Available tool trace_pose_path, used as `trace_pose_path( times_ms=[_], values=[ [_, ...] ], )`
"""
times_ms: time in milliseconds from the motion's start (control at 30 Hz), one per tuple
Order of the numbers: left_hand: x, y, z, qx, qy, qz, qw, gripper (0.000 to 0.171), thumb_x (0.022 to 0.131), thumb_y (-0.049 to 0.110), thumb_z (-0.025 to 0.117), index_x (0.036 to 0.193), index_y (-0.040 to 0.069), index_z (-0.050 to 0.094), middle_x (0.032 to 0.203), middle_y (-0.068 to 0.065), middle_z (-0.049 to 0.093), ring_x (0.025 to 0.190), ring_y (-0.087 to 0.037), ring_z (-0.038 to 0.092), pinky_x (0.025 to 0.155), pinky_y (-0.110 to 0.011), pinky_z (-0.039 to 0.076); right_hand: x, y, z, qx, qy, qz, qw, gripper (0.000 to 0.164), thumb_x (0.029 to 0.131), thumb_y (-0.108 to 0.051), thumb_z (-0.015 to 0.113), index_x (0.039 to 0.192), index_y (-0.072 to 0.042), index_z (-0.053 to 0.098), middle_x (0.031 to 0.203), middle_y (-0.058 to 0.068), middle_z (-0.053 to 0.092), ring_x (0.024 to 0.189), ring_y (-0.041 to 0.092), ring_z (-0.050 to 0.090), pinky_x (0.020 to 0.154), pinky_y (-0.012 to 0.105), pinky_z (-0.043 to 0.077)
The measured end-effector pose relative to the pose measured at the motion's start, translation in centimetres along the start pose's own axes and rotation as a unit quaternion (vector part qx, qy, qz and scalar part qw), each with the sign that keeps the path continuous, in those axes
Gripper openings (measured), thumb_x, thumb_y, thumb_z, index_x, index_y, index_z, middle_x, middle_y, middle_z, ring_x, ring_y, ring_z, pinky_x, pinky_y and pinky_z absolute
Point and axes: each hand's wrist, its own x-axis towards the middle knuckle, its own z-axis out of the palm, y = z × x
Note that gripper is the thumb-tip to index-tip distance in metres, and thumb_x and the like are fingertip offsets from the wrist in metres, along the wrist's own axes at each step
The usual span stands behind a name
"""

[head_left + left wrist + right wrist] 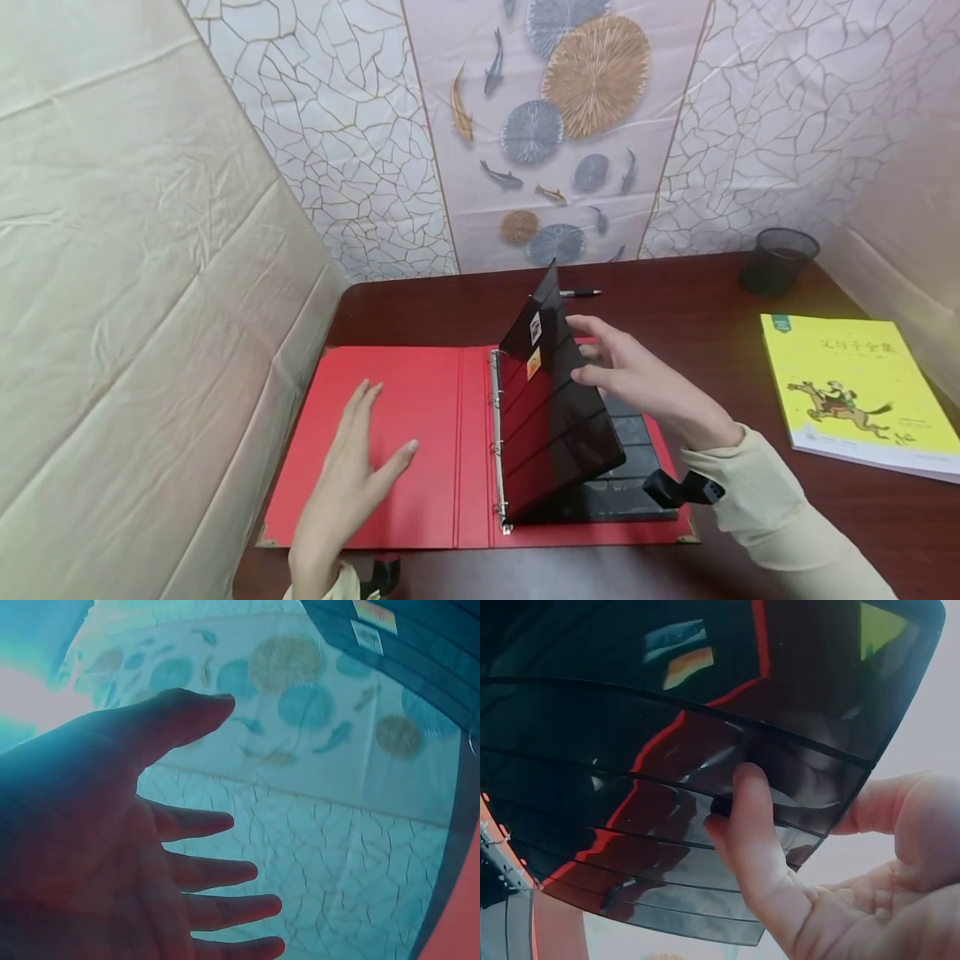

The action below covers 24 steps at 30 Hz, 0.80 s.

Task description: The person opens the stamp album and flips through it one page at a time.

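Note:
A red ring binder (397,417) lies spread open on the table, its metal rings (496,447) along the middle. One black stock page (558,425) stands tilted up from the rings. Two small stamps, one orange (533,364) and one pale (536,328), sit in its strips. My right hand (637,371) pinches the raised page by its outer edge; in the right wrist view, a finger (754,817) lies on one face and the thumb is partly hidden behind. My left hand (345,479) hovers over the red inside cover, fingers extended, holding nothing.
More black pages (633,446) lie flat on the binder's right side. A pen (581,293) lies behind the raised page. To the right are a yellow book (855,375) and a black mesh pen cup (778,265). Fabric walls (150,275) border the dark wooden table.

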Motion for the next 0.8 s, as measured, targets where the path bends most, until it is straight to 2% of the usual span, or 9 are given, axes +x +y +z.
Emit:
trace_pose_path(
  times_ms=[133, 233, 333, 500, 633, 733, 800],
  values=[
    [0.5, 1.0, 0.2, -0.005, -0.006, 0.017, 0.9998, 0.087, 0.096, 0.043, 0.07, 0.161, 0.012, 0.022, 0.167, -0.009, 0.015, 0.151, -0.033, 0.019, 0.109, -0.066, 0.032, 0.4, -0.4, 0.4, 0.004, -0.014, -0.004, 1.0, 0.07, 0.095, -0.002, 0.06, 0.156, 0.001, 0.025, 0.144, 0.029, 0.047, 0.113, 0.037, 0.056, 0.063, 0.036, 0.051],
    [0.8, 1.7, 0.5, -0.012, -0.013, 0.027, 0.9995, 0.087, 0.095, 0.045, 0.07, 0.161, 0.013, 0.023, 0.167, -0.007, 0.015, 0.151, -0.031, 0.02, 0.109, -0.065, 0.033, 0.6, -0.8, 0.9, 0.002, -0.023, 0.009, 1.0, 0.071, 0.097, -0.005, 0.061, 0.157, -0.003, 0.024, 0.144, 0.026, 0.049, 0.117, 0.035, 0.056, 0.069, 0.039, 0.052],
    [0.9, 2.3, 0.9, -0.019, -0.013, 0.05, 0.9985, 0.085, 0.095, 0.042, 0.071, 0.161, 0.015, 0.024, 0.167, -0.003, 0.017, 0.151, -0.028, 0.021, 0.109, -0.063, 0.033, 0.8, -1.3, 1.4, -0.001, -0.032, 0.017, 0.999, 0.07, 0.098, -0.007, 0.061, 0.158, -0.007, 0.024, 0.144, 0.023, 0.05, 0.122, 0.035, 0.054, 0.074, 0.042, 0.053],
    [0.9, 3.4, 1.5, -0.028, -0.013, 0.097, 0.9948, 0.083, 0.095, 0.043, 0.071, 0.16, 0.017, 0.026, 0.166, 0.001, 0.022, 0.149, -0.024, 0.027, 0.11, -0.059, 0.036, 1.2, -1.6, 2.2, -0.014, -0.047, 0.002, 0.999, 0.069, 0.099, -0.006, 0.058, 0.158, -0.006, 0.023, 0.149, 0.02, 0.043, 0.13, 0.036, 0.05, 0.084, 0.045, 0.053],
    [0.8, 4.3, 2.1, -0.04, -0.03, 0.101, 0.9936, 0.081, 0.094, 0.051, 0.067, 0.16, 0.023, 0.028, 0.164, 0.004, 0.024, 0.147, -0.022, 0.031, 0.109, -0.058, 0.037, 1.5, -2.0, 2.9, -0.026, -0.053, -0.007, 0.998, 0.069, 0.099, -0.006, 0.057, 0.159, -0.006, 0.023, 0.156, 0.018, 0.036, 0.135, 0.036, 0.047, 0.092, 0.046, 0.052],
    [0.8, 4.9, 2.5, -0.052, -0.039, 0.102, 0.9927, 0.08, 0.094, 0.051, 0.068, 0.16, 0.028, 0.029, 0.163, 0.006, 0.026, 0.146, -0.02, 0.032, 0.108, -0.058, 0.038, 1.9, -2.4, 3.3, -0.036, -0.058, -0.017, 0.998, 0.069, 0.099, -0.007, 0.058, 0.158, -0.005, 0.024, 0.154, 0.018, 0.038, 0.129, 0.034, 0.051, 0.084, 0.044, 0.055],
    [0.8, 5.4, 2.9, -0.063, -0.047, 0.105, 0.9914, 0.08, 0.093, 0.046, 0.071, 0.159, 0.029, 0.03, 0.163, 0.007, 0.026, 0.146, -0.02, 0.033, 0.107, -0.059, 0.04, 2.2, -2.6, 3.5, -0.037, -0.062, -0.023, 0.997, 0.068, 0.098, -0.008, 0.058, 0.157, -0.004, 0.025, 0.149, 0.021, 0.044, 0.109, 0.032, 0.062, 0.074, 0.042, 0.055]
  ],
)
